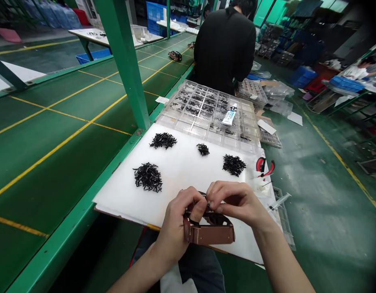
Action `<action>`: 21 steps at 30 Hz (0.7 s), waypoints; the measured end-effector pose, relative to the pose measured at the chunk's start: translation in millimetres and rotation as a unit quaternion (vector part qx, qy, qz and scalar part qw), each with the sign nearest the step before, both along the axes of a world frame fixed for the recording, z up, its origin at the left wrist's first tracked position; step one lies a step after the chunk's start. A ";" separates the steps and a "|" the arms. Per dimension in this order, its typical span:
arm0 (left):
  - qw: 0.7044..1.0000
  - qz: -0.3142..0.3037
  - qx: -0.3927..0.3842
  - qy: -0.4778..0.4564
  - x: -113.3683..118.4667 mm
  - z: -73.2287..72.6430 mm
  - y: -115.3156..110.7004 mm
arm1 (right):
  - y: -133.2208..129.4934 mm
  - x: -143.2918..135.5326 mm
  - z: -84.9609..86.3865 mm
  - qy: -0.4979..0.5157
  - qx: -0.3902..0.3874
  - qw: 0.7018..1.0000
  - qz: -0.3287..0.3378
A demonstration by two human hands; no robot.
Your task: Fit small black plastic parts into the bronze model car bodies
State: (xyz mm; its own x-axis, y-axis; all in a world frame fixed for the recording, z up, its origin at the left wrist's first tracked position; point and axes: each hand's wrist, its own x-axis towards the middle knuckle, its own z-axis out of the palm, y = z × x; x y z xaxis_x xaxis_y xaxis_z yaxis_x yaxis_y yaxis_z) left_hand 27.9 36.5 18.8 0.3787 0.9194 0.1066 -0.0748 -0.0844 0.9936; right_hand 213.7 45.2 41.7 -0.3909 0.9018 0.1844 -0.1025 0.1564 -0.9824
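Note:
A brown model car body (pixel 210 234) with a black roof frame is held over the near edge of the white work surface. My left hand (pixel 183 215) is closed around its left end, thumb bent over the top. At the far side of the body, the thumb and fingers of my right hand (pixel 232 199) are pinched together. Whatever lies between those fingertips is too small and covered to make out. Beyond the hands lie piles of small black parts: one at the left (pixel 147 177), one farther back (pixel 163 140), a little one (pixel 203 149) and one at the right (pixel 234 164).
A clear compartment tray (pixel 188 122) of small parts stands behind the piles, with a glue tube (pixel 229 114) on it. Red-handled pliers (pixel 265 167) and a syringe (pixel 279 201) lie at the right. A green conveyor (pixel 93 142) with model cars (pixel 175 55) runs left. A person (pixel 225 49) sits ahead.

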 end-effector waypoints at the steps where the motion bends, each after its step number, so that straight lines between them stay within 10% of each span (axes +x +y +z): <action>1: 1.000 -0.005 -0.006 0.001 0.1 -0.2 -0.5 | 0.7 1.5 0.2 -0.002 -0.002 1.000 0.004; 13: 0.999 0.038 0.027 0.006 6.5 -1.2 -5.8 | -14.9 -5.3 31.8 -0.281 0.182 0.939 -0.073; 21: 0.997 0.061 0.051 -0.005 5.6 2.7 -10.0 | -34.4 14.1 25.5 -0.205 0.155 0.951 -0.172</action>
State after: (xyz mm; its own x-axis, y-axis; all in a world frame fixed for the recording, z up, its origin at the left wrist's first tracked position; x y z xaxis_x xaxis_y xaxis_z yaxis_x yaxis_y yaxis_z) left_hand 33.5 26.6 21.5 0.2629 0.9428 0.2048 -0.0683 -0.1936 0.9787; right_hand 227.8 10.8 67.2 -0.1784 0.9164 0.3584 0.3890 0.4003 -0.8298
